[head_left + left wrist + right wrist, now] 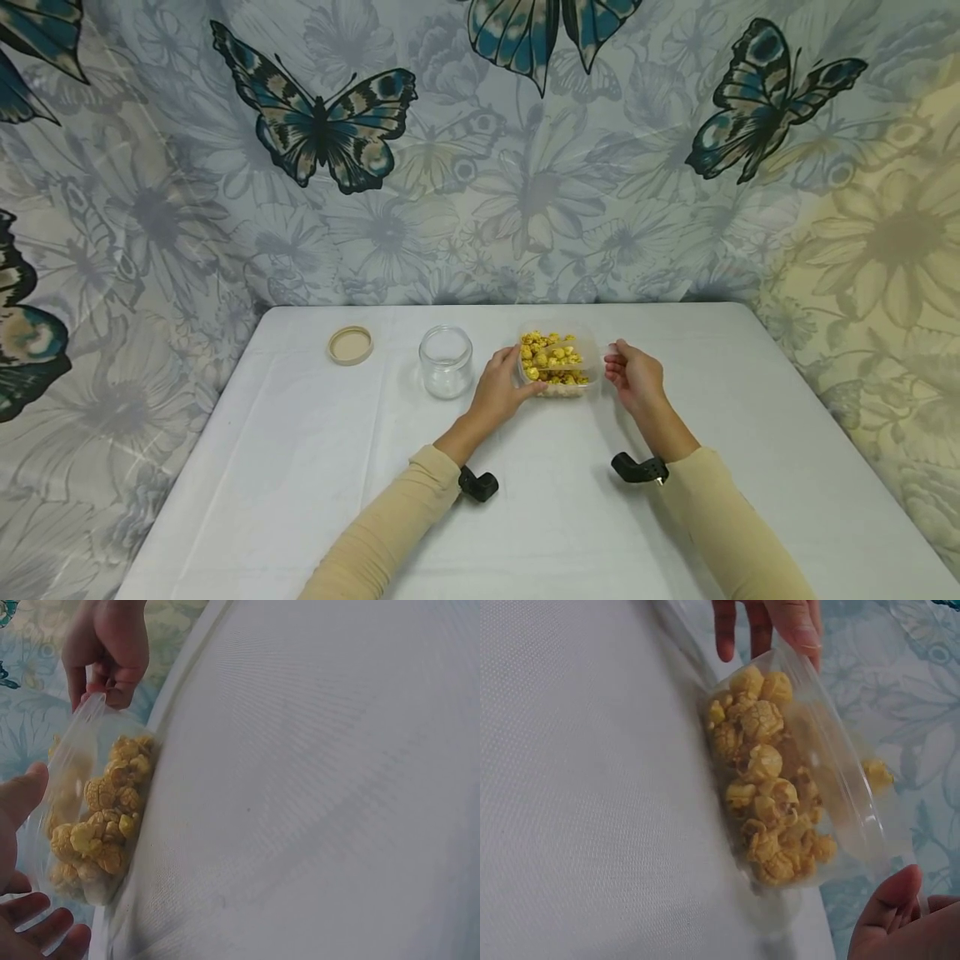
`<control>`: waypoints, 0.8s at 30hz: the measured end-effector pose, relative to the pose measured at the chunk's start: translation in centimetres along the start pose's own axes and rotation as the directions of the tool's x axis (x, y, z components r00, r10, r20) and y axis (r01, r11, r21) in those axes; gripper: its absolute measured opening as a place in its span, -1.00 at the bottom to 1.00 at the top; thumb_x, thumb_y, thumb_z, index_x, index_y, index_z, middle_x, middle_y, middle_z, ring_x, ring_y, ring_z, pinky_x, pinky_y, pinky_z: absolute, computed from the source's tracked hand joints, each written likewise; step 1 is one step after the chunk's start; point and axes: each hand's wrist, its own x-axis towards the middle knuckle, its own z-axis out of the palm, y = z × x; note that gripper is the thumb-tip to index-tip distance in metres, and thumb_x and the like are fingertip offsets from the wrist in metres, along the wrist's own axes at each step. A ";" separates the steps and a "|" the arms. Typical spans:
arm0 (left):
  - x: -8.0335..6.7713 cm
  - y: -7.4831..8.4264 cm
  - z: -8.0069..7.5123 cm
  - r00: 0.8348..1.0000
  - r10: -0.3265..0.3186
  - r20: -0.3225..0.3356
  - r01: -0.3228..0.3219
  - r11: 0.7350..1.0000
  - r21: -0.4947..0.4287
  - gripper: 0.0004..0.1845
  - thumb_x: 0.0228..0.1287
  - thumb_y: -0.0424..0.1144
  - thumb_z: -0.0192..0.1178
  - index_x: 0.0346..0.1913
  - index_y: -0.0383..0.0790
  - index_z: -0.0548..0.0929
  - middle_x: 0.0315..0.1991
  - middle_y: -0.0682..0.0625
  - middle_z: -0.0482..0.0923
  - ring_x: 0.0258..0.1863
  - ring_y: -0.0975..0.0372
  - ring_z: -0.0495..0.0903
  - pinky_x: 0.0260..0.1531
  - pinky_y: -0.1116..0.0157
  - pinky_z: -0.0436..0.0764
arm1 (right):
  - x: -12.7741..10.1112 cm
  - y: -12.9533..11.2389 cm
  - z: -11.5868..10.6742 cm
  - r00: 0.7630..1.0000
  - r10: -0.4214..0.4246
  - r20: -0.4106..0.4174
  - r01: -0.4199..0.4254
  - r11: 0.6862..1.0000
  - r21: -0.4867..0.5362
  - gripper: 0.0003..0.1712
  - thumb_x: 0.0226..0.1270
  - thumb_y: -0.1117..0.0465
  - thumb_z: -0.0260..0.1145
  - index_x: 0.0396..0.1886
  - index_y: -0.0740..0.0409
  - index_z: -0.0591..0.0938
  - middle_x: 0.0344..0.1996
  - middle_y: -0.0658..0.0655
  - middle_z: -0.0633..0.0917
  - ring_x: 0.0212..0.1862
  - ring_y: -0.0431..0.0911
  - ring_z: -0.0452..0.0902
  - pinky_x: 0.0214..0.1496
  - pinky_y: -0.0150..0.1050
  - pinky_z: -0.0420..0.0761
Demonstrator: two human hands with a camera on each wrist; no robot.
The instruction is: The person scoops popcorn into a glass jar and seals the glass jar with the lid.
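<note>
Two hands on a clear tub of popcorn at the middle of the bench.

The left hand (504,386) curls its grip around the left side of the clear tub (592,354), thumb on the rim, and the right hand (632,377) pinches the tub's right edge with its fingertips (112,688). The yellow popcorn (553,360) fills the tub, which sits on the white bench (750,467). An open glass jar (446,361) stands just left of the left hand, its tan lid (350,345) lying further left.
</note>
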 end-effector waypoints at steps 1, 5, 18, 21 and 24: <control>0.0 0.0 0.0 1.000 0.001 0.000 -0.001 1.000 -0.001 -0.10 0.24 0.12 0.27 0.49 -0.29 0.19 0.39 -0.23 0.27 0.36 -0.05 0.34 0.33 0.04 0.41 | 0.0 0.0 0.0 1.000 0.000 0.007 0.000 1.000 0.002 -0.68 0.53 0.16 0.07 -0.45 0.14 0.58 -0.70 0.01 0.60 -0.61 -0.22 0.47 -0.54 -0.45 0.57; 0.0 -0.1 0.0 1.000 0.000 0.010 0.000 1.000 0.000 -0.09 0.23 0.13 0.28 0.49 -0.29 0.18 0.40 -0.23 0.27 0.37 -0.06 0.33 0.34 0.04 0.40 | -0.2 -0.1 0.0 1.000 0.001 0.018 -0.001 1.000 0.014 -0.68 0.52 0.16 0.08 -0.45 0.14 0.59 -0.68 0.02 0.60 -0.60 -0.22 0.47 -0.54 -0.44 0.57; -0.2 -0.5 -0.3 0.999 0.030 0.031 -0.030 1.000 -0.010 -0.10 0.24 0.11 0.28 0.48 -0.32 0.19 0.40 -0.23 0.26 0.38 -0.09 0.31 0.35 0.01 0.39 | -0.3 -0.4 0.0 0.998 -0.002 0.058 0.000 0.999 0.040 -0.69 0.51 0.16 0.11 -0.46 0.14 0.61 -0.66 0.02 0.59 -0.58 -0.21 0.48 -0.53 -0.44 0.57; -0.3 -0.6 -0.5 0.999 0.032 0.038 -0.031 0.999 -0.008 -0.11 0.24 0.10 0.28 0.48 -0.31 0.19 0.41 -0.22 0.26 0.37 -0.08 0.32 0.34 0.01 0.39 | -0.4 -0.4 0.0 0.998 -0.008 0.070 0.005 0.999 0.043 -0.69 0.51 0.17 0.09 -0.44 0.14 0.60 -0.66 0.02 0.59 -0.59 -0.22 0.48 -0.53 -0.45 0.58; -0.3 -0.7 -0.7 0.999 0.030 0.042 -0.029 1.000 -0.011 -0.13 0.24 0.09 0.29 0.47 -0.28 0.21 0.41 -0.20 0.26 0.38 -0.07 0.32 0.34 0.02 0.39 | -0.5 -0.5 0.1 0.997 -0.012 0.075 0.009 0.999 0.047 -0.70 0.52 0.17 0.09 -0.43 0.14 0.60 -0.66 0.02 0.59 -0.58 -0.22 0.48 -0.53 -0.46 0.58</control>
